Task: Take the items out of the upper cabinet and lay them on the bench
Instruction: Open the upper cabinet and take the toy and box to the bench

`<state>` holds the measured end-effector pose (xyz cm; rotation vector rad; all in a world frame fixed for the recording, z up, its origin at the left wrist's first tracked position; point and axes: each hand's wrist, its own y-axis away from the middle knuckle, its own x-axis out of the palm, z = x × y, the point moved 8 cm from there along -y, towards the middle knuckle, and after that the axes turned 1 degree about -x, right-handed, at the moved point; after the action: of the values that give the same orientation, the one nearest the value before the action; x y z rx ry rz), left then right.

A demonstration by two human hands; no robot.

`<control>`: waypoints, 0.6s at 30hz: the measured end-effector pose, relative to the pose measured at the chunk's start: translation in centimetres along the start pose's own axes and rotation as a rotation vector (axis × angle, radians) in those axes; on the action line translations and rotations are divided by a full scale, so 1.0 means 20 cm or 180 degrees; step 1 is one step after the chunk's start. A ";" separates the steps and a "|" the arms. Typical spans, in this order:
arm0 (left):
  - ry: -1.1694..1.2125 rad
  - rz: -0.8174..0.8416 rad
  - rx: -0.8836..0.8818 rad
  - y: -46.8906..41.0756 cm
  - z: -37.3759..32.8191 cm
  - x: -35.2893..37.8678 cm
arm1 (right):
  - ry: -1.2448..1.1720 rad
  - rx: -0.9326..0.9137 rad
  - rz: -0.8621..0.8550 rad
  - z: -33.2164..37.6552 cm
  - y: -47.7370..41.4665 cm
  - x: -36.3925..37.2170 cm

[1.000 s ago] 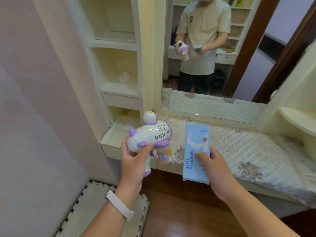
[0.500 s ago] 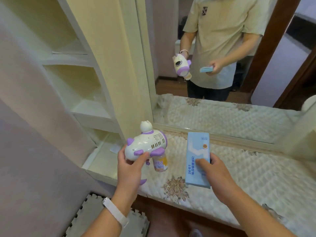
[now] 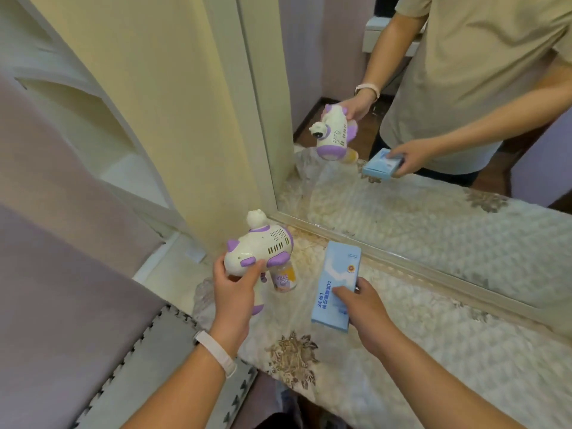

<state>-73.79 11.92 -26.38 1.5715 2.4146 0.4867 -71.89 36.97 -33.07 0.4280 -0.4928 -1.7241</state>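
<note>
The left hand [image 3: 232,292] grips a toy gun [image 3: 258,252] by its handle, fingers closed around it; the toy is white plastic with purple trim, a small animal head on top, slotted vents on its side and a little yellowish bottle [image 3: 284,278] hanging beneath. It is held above the table [image 3: 433,351] near the left edge. The right hand [image 3: 360,305] clasps a long pale blue box [image 3: 337,284] with dark blue print, its fingers closed on the near end, over the quilted cloth close to the back edge, beside the mirror [image 3: 402,196]
</note>
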 end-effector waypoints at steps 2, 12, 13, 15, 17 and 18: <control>0.0001 -0.0080 -0.0045 -0.07 0.05 0.01 | -0.0068 0.0200 0.0008 -0.06 -0.08 0.03; 0.0137 -0.0113 -0.0467 -0.43 0.25 0.07 | 0.0285 0.0715 -0.0169 -0.18 -0.34 0.08; 0.0192 -0.0135 -0.0493 -0.47 0.27 0.08 | 0.0287 0.0745 -0.0181 -0.18 -0.37 0.09; 0.0305 -0.0176 -0.0565 -0.55 0.30 0.10 | 0.0208 0.0838 -0.0176 -0.19 -0.43 0.12; 0.0458 -0.0230 -0.0538 -0.64 0.33 0.12 | 0.0111 0.0911 -0.0176 -0.19 -0.49 0.15; 0.0533 -0.0260 -0.0502 -0.68 0.34 0.13 | 0.0075 0.0933 -0.0190 -0.19 -0.52 0.16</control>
<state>-83.88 10.34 -37.92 1.4121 2.4789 0.8007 -79.08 35.30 -42.01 0.6773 -0.7258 -1.7069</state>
